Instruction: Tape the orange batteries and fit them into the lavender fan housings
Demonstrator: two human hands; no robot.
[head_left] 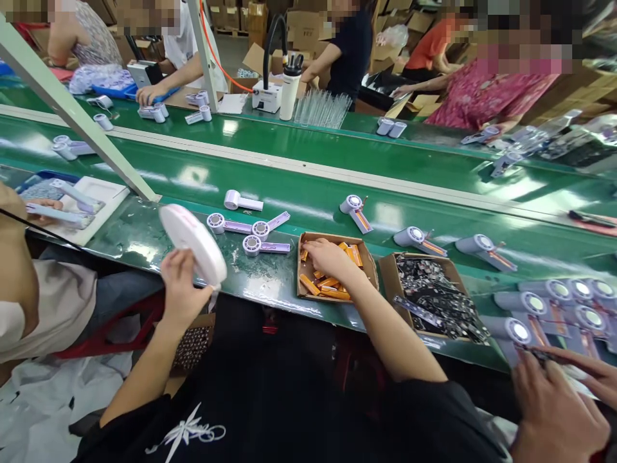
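My left hand [182, 292] is closed on a white roll of tape [195, 241], held up on edge above the near side of the bench, with a short loose end hanging by my fingers. In a shallow cardboard box [299, 288], my right hand [332, 258] reaches among orange-wrapped batteries [328, 284]. Its fingers are bent down and close together, touching the batteries; whether one is gripped is hidden. Between my hands lie several lilac handheld fan bodies, including one fan body [251, 245] near the box and another fan body [232, 199] farther back.
A second box [393, 283] of black wired parts adjoins the battery box. Fan bodies with batteries [355, 209] lie on the green belt [308, 173]; more crowd the right. A co-worker's hands [554, 399] work close at right, another person sits left. A slanted metal post [81, 106] stands left.
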